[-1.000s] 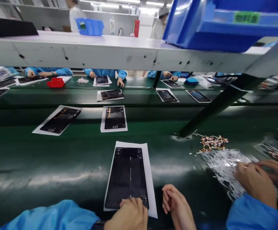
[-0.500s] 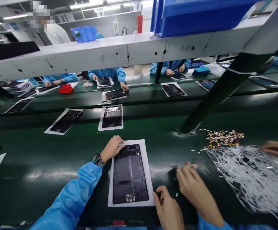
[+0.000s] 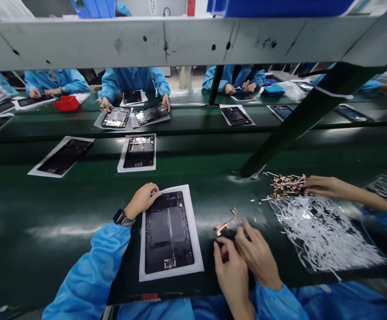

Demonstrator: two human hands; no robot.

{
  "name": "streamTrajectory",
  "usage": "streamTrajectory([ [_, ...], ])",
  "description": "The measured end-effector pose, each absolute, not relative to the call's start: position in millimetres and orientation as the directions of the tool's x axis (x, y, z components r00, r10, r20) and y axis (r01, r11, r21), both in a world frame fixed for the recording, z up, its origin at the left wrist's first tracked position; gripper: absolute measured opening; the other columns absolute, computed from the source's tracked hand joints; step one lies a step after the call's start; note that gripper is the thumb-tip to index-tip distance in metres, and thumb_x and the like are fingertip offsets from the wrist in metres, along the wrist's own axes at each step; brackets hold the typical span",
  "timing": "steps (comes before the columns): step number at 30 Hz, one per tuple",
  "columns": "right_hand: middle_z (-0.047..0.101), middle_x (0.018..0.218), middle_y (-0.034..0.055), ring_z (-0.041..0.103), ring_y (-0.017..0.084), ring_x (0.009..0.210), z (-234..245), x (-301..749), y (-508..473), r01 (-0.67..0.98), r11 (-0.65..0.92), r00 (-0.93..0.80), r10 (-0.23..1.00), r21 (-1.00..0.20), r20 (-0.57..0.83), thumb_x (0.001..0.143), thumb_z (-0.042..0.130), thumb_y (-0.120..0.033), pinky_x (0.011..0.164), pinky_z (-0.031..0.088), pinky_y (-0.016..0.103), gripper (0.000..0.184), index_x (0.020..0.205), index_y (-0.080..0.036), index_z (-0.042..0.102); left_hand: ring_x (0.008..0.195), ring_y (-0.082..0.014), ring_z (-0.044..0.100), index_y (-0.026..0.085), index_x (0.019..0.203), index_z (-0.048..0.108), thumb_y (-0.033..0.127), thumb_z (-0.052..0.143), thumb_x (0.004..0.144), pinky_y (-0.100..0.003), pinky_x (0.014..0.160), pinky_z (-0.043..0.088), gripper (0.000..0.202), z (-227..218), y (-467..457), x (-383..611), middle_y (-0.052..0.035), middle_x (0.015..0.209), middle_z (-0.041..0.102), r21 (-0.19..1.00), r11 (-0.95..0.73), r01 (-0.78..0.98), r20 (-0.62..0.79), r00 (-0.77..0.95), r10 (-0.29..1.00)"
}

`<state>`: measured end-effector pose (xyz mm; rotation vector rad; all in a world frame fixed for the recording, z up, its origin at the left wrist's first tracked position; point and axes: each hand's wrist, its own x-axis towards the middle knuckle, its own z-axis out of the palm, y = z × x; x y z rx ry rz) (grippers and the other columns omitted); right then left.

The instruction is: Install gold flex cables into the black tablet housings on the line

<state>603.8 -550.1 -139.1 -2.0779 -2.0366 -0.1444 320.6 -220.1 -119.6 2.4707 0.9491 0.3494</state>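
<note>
While the green conveyor belt (image 3: 63, 222) shone glossy under the lights, a flat black rectangular tablet panel (image 3: 168, 231) lay on a matte white sheet (image 3: 198, 249) just in front of the person. The left hand (image 3: 141, 200), wearing a dark watch below a blue sleeve, was half curled, with its fingertips pressed on the panel's far left corner and not closed around anything. The right hand (image 3: 233, 275) rested on the belt beside the sheet, fingers loosely bent; whether it pinched anything could not be told. Just beyond it lay a thin, kinked, coppery flex cable (image 3: 225, 224). A co-worker's hand (image 3: 258, 255) touched the right hand, beside a tangle of white plastic strips (image 3: 323, 231).
</note>
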Motion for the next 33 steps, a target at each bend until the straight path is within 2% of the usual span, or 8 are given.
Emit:
streamTrajectory([
  [4,0.063,0.111,0.0141,0.039,0.031,0.135,-141,643,-559,0.946,-0.198,0.259,0.938,-0.258,0.229,0.095,0.031,-0.014,0.108,0.036,0.054,0.035,0.093,-0.021,0.065,0.087,-0.0191,0.052,0.017,0.088,0.059,0.035,0.053,0.094,-0.031,0.081,0.042,0.021,-116,-227,310,-0.0044,0.089,0.057,0.479,-0.678,0.557,0.146,0.711,0.688],
  [9,0.061,0.094,0.0155,0.047,0.032,0.127,-125,674,-557,0.913,-0.231,0.34,0.887,-0.336,0.314,0.095,0.024,-0.02,0.113,0.026,0.056,0.043,0.071,-0.025,0.059,0.087,-0.0193,0.052,0.017,0.092,0.059,0.031,0.058,0.09,-0.032,0.082,0.043,0.014,-117,-208,302,-0.0037,0.088,0.056,0.512,-0.707,0.488,0.179,0.744,0.644],
  [13,0.06,0.077,0.0156,0.057,0.036,0.106,-97,648,-536,0.864,-0.264,0.44,0.811,-0.429,0.386,0.093,0.032,-0.036,0.101,0.038,0.06,0.04,0.062,-0.028,0.056,0.089,-0.0192,0.053,0.016,0.092,0.058,0.026,0.053,0.092,-0.033,0.084,0.044,0.011,-122,-199,297,-0.0048,0.09,0.058,0.565,-0.691,0.451,0.281,0.682,0.675],
  [16,0.063,0.08,0.0133,0.061,0.032,0.092,-78,588,-511,0.795,-0.374,0.579,0.703,-0.478,0.412,0.091,0.043,-0.042,0.083,0.049,0.047,0.031,0.074,-0.026,0.064,0.097,-0.0205,0.054,0.016,0.093,0.058,0.025,0.051,0.094,-0.037,0.092,0.044,0.011,-113,-214,297,-0.0071,0.097,0.06,0.635,-0.674,0.377,0.381,0.607,0.698],
  [19,0.066,0.088,0.0091,0.061,0.023,0.076,-57,524,-489,0.792,-0.377,0.582,0.706,-0.48,0.405,0.089,0.054,-0.04,0.071,0.049,0.036,0.021,0.089,-0.022,0.065,0.106,-0.0214,0.056,0.018,0.106,0.059,0.028,0.058,0.091,-0.038,0.097,0.044,0.018,-88,-250,302,-0.0081,0.11,0.061,0.748,-0.635,0.191,0.365,0.681,0.635],
  [24,0.056,0.057,-0.0013,0.044,0.013,0.045,-18,477,-437,0.669,-0.22,0.45,0.88,-0.71,0.152,0.087,0.058,-0.042,0.049,0.039,0.027,0.023,0.089,-0.021,0.068,0.11,-0.0239,0.059,0.022,0.139,0.039,0.04,0.075,0.079,-0.036,0.096,0.047,0.073,-59,-320,314,-0.0083,0.123,0.06,0.881,-0.47,0.052,0.186,0.875,0.447],
  [29,0.067,0.07,0.0039,0.055,0.015,0.057,-22,477,-371,0.509,-0.134,0.245,0.97,-0.85,-0.007,0.086,0.057,-0.045,0.053,0.042,0.027,0.031,0.088,-0.017,0.071,0.081,-0.0197,0.061,0.018,0.136,0.039,0.018,0.057,0.089,-0.032,0.077,0.049,0.051,-80,-340,307,-0.0011,0.083,0.064,0.801,-0.513,0.308,0.168,0.707,0.687],
  [33,0.071,0.076,0.0061,0.062,0.018,0.067,-47,476,-339,0.413,-0.115,0.073,0.993,-0.903,-0.093,0.081,0.062,-0.044,0.061,0.047,0.028,0.032,0.086,-0.014,0.071,0.083,-0.0206,0.058,0.014,0.129,0.047,0.014,0.047,0.094,-0.036,0.079,0.047,0.035,-101,-332,280,-0.0056,0.086,0.063,0.567,-0.684,0.46,0.365,0.603,0.709],
])
